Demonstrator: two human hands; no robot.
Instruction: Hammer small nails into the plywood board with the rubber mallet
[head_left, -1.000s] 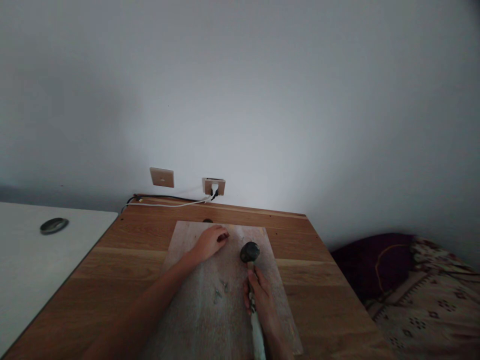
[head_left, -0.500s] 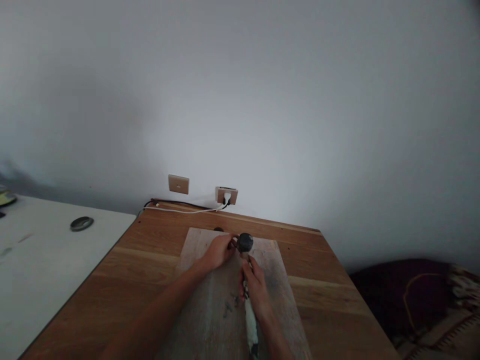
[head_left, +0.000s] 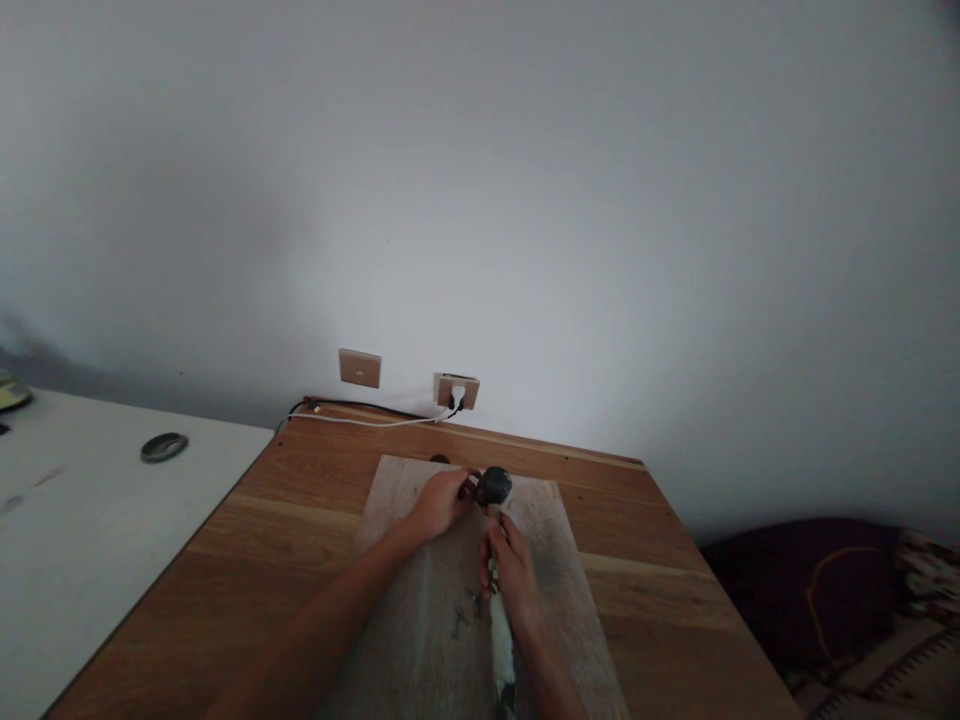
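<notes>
My right hand [head_left: 511, 560] is wrapped round the worn, pale handle of a hammer [head_left: 495, 486], whose dark round head points away from me. My left hand [head_left: 444, 502] reaches in from the left with its fingers bent in a pinch, right beside the hammer head. Whatever those fingertips hold, if anything, is hidden. Beneath both hands lies a pale wooden board [head_left: 409, 580]. Several small dark metal bits, perhaps nails [head_left: 461, 622], lie on it left of the handle.
The board rests on a brown wooden table [head_left: 285, 510] against the wall. Cables [head_left: 360, 420] run along its back edge to a socket [head_left: 459, 391]. A white surface [head_left: 97, 540] with a dark oval dish [head_left: 164, 447] adjoins on the left. Dark purple fabric [head_left: 780, 570] lies at right.
The view has shifted very slightly. The hammer head and both hands stay in almost the same place over the board, with only a tiny movement of the head.
</notes>
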